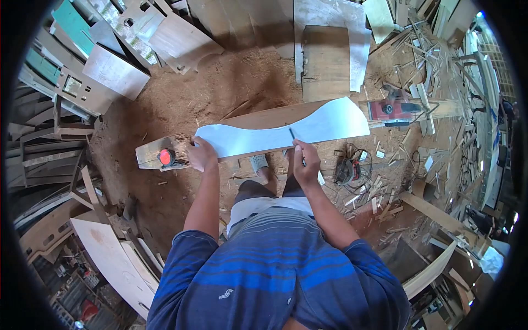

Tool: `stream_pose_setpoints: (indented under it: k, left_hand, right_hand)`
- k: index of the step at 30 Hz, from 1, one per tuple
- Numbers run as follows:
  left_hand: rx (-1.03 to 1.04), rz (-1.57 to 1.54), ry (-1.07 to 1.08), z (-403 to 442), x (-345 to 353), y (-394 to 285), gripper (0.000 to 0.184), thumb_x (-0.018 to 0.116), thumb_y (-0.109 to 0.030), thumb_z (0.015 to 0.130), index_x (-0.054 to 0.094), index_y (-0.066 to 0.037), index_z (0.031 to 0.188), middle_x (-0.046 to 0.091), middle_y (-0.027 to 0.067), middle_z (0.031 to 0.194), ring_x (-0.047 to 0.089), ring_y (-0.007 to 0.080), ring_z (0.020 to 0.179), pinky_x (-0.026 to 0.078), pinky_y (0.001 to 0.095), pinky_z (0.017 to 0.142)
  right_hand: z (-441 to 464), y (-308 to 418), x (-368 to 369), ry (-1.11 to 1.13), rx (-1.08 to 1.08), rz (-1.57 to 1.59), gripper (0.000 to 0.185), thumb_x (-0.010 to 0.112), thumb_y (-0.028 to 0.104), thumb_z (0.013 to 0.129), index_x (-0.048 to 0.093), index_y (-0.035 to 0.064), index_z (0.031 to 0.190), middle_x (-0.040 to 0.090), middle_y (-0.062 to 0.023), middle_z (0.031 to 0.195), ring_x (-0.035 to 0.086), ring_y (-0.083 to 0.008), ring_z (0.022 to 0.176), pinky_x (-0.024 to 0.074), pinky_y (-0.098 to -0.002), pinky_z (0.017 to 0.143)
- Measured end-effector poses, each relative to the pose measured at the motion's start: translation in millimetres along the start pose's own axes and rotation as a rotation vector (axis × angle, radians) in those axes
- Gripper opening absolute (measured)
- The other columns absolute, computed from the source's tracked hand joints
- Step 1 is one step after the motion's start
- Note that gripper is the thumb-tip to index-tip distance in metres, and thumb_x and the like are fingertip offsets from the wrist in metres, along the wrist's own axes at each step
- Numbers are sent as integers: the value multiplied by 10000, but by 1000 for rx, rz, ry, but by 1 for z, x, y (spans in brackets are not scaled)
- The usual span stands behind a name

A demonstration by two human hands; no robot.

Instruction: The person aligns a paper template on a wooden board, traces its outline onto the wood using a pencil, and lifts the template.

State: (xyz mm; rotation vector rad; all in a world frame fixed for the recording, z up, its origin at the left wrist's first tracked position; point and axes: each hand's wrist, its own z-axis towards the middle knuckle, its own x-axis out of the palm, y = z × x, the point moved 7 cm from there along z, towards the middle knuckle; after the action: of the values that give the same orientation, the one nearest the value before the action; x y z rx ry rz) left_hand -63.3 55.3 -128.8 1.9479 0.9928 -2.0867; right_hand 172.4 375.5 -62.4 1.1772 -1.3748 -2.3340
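A white curved template (253, 142), with a wavy upper edge, lies over a brown wooden board (264, 116) in front of me. At its left end, my left hand (203, 154) is closed around the edge, with its fingers partly hidden. My right hand (306, 160) pinches a dark pencil (292, 133), whose tip is over the template near its curved edge. Part of the board shows along the template's upper side.
A round red-and-black item (166, 157) sits on a plank end at left. At right, a red electric planer (391, 109) rests on a beam. A corded power tool (347, 169) lies among wood scraps on the floor. Panels (181, 41) lean at the back.
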Motion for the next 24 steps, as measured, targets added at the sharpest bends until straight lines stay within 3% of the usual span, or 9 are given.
stream_pose_setpoints:
  k: [2,5,8,9,15,18,24]
  left_hand:
    - [-9,2,11,0,2,2,587,476,-460,1066,708,61,1205,730,271,1200,696,458,1140,530,571,1003]
    - [-30,23,52,3,2,4,590,473,-459,1071,705,66,1207,731,276,1203,700,459,1133,532,565,1005]
    - [-16,40,43,2,5,3,592,471,-459,1075,700,68,1219,731,278,1207,704,458,1124,532,562,1006]
    - [-6,27,23,2,5,3,593,470,-459,1076,698,68,1222,732,276,1206,705,457,1121,532,562,1005]
    - [7,27,16,6,7,7,592,471,-458,1076,694,65,1241,731,266,1210,704,450,1124,535,560,999]
    - [-5,31,31,5,13,11,590,468,-457,1076,694,62,1242,730,262,1219,701,448,1133,534,561,998]
    - [15,6,-5,3,4,4,588,462,-465,1076,698,55,1219,732,256,1203,695,444,1143,529,561,1006]
  right_hand:
    - [1,7,4,58,-64,-32,208,628,98,1071,755,0,1203,781,-175,1100,759,-280,1005,589,-376,884]
    - [2,-6,1,-26,71,28,213,631,104,1064,757,6,1205,782,-164,1098,754,-292,1025,586,-380,894]
    - [-2,13,16,117,-9,-11,215,634,108,1057,763,12,1201,783,-160,1096,750,-304,1034,586,-387,900]
    - [-1,23,19,108,-76,7,215,640,106,1049,770,16,1196,784,-158,1085,746,-298,1006,582,-396,889]
    - [-1,13,9,-1,42,-4,207,631,87,1046,767,11,1182,782,-160,1078,725,-321,1003,561,-423,915]
    - [0,28,22,104,-50,-7,205,622,89,1052,767,7,1170,785,-158,1083,725,-327,1011,561,-429,925]
    - [-1,17,14,37,21,-36,208,626,96,1047,769,18,1177,785,-149,1077,718,-326,1022,553,-429,933]
